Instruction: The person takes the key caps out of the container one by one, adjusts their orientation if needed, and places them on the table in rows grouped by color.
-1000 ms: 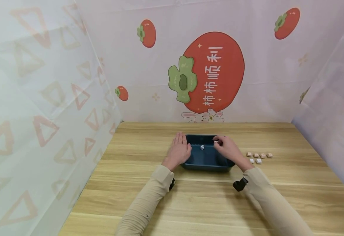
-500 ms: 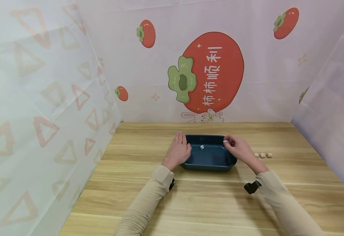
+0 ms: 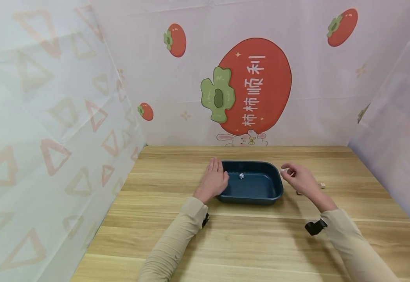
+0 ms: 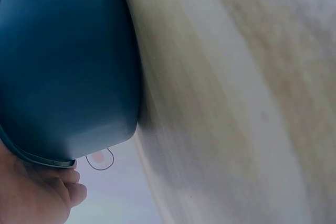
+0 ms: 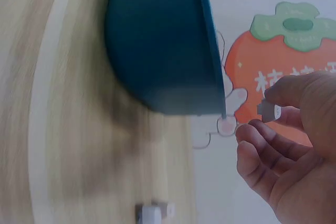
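Observation:
My left hand (image 3: 211, 180) holds the left end of a dark blue rectangular tray (image 3: 251, 201), fingers along its outer side and thumb over the rim. In the left wrist view the tray's smooth outer wall (image 4: 68, 66) fills the upper left, with fingertips (image 4: 76, 193) at the rim. A small silvery-white lump (image 3: 241, 176) lies inside the tray. Just right of the tray, my right hand (image 3: 301, 179) pinches a small pale keycap (image 5: 269, 110) between thumb and fingertip, a dark mark on its white face. The other fingers curl loosely below.
Partly hidden behind my right hand, more small keycaps (image 3: 322, 185) lie on the wood-grain table (image 3: 247, 243). Two show in the right wrist view, one a pale keycap (image 5: 151, 214). A printed fabric backdrop (image 3: 317, 117) stands along the table's back edge, with fabric walls at both sides.
My right hand has moved right, from over the tray's far right part to outside its rim, still pinching the small keycap. My left hand and the tray have stayed in place.

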The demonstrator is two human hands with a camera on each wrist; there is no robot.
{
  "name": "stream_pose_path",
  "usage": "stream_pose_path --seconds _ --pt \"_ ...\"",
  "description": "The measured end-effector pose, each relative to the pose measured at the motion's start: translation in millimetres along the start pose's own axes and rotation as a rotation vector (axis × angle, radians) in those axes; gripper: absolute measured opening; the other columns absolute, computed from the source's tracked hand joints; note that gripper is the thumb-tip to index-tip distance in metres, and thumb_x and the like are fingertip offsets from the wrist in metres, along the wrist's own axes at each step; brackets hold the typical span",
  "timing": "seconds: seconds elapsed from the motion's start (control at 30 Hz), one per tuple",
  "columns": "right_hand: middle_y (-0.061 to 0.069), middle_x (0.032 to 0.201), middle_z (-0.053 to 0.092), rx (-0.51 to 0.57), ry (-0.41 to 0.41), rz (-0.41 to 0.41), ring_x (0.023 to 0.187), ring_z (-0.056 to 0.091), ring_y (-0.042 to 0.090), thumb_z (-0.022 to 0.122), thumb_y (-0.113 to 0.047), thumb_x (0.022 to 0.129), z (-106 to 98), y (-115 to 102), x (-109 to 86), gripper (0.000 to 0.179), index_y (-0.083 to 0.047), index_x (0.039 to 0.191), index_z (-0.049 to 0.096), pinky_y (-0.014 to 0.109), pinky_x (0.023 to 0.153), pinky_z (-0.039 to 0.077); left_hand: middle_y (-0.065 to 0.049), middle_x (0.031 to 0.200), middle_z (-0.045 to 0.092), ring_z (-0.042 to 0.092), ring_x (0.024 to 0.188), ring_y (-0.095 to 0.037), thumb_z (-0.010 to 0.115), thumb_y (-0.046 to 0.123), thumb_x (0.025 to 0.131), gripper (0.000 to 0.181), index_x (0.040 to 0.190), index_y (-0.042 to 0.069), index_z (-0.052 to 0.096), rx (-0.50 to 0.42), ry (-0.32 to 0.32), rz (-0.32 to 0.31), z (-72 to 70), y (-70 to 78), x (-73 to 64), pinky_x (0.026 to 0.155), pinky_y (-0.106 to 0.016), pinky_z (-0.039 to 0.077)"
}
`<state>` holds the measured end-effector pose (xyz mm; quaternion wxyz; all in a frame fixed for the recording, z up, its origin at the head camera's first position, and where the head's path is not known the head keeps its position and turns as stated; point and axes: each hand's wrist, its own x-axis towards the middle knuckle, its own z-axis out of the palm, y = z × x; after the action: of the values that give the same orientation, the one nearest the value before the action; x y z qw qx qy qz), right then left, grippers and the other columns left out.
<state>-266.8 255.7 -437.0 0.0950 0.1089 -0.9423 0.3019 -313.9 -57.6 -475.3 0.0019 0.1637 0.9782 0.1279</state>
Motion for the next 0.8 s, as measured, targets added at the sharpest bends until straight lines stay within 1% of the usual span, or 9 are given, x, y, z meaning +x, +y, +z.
stream_pose_path --seconds 0.07,0.17,0.23,0.3,0.47,0.57,0.7,0.8 --pt "0.012 0.086 0.066 -0.004 -0.002 0.008 0.075 0.057 0.019 0.058 -0.02 0.097 -2.6 4.2 -2.8 0.028 0.001 0.115 0.063 0.028 0.061 0.044 -0.019 0.165 0.005 0.006 0.154 -0.032 0.022 0.037 0.106 0.064 0.155 -0.002 0.015 0.003 0.001 -0.001 -0.2 -0.1 -0.3 0.125 -0.041 0.011" --pt "0.011 0.084 0.065 -0.007 -0.001 0.013 0.071 0.057 0.016 0.058 -0.021 0.098 -5.6 10.7 -6.8 0.028 0.001 0.114 0.063 0.027 0.056 0.043 -0.018 0.165 0.005 0.006 0.154 -0.032 0.022 0.037 0.105 0.064 0.155 -0.002 0.016 0.009 0.001 -0.002 -0.1 -0.2 -0.1 0.125 -0.041 0.011" --pt "0.011 0.083 0.065 0.001 0.002 0.016 0.066 0.055 0.013 0.058 -0.021 0.098 -7.6 15.5 -9.4 0.028 0.002 0.113 0.063 0.027 0.051 0.043 -0.018 0.165 0.005 0.005 0.154 -0.032 0.022 0.037 0.106 0.064 0.155 -0.002 0.016 0.011 -0.002 -0.004 -0.6 0.2 -0.2 0.125 -0.041 0.011" --pt "0.011 0.082 0.065 0.0 0.007 0.014 0.064 0.053 0.011 0.059 -0.02 0.097 -9.4 20.9 -11.8 0.027 0.003 0.111 0.063 0.026 0.049 0.043 -0.018 0.165 0.004 0.004 0.154 -0.031 0.022 0.036 0.106 0.063 0.156 -0.002 0.015 0.011 -0.006 -0.005 -1.1 1.0 -0.5 0.125 -0.041 0.011" --pt "0.01 0.079 0.065 -0.012 0.019 0.004 0.064 0.052 0.01 0.061 -0.017 0.096 -14.6 35.5 -18.0 0.023 0.003 0.106 0.064 0.025 0.052 0.043 -0.018 0.165 0.004 0.004 0.154 -0.031 0.022 0.036 0.106 0.063 0.155 -0.002 0.015 0.011 -0.006 -0.004 -1.5 2.5 -0.9 0.125 -0.041 0.011" --pt "0.011 0.079 0.065 -0.025 0.011 0.018 0.064 0.053 0.011 0.061 -0.017 0.096 -17.2 43.1 -22.7 0.022 0.003 0.105 0.064 0.025 0.052 0.043 -0.019 0.165 0.005 0.005 0.154 -0.031 0.022 0.036 0.106 0.063 0.155 -0.003 0.017 0.012 0.002 0.0 -1.0 2.2 -1.0 0.125 -0.041 0.012" --pt "0.012 0.081 0.066 -0.034 -0.017 0.054 0.067 0.055 0.013 0.061 -0.017 0.096 -19.6 52.7 -28.3 0.025 0.006 0.108 0.063 0.025 0.053 0.043 -0.019 0.165 0.004 0.005 0.154 -0.032 0.023 0.035 0.106 0.063 0.155 -0.004 0.017 0.002 0.006 0.003 -0.6 1.3 -1.5 0.125 -0.042 0.011" --pt "0.012 0.08 0.065 -0.025 -0.035 0.074 0.063 0.055 0.012 0.06 -0.016 0.096 -21.4 60.8 -32.5 0.028 0.008 0.111 0.061 0.026 0.051 0.044 -0.02 0.165 0.005 0.004 0.154 -0.032 0.023 0.034 0.106 0.062 0.155 -0.004 0.017 0.001 0.008 0.006 0.3 0.5 -0.8 0.125 -0.043 0.012"
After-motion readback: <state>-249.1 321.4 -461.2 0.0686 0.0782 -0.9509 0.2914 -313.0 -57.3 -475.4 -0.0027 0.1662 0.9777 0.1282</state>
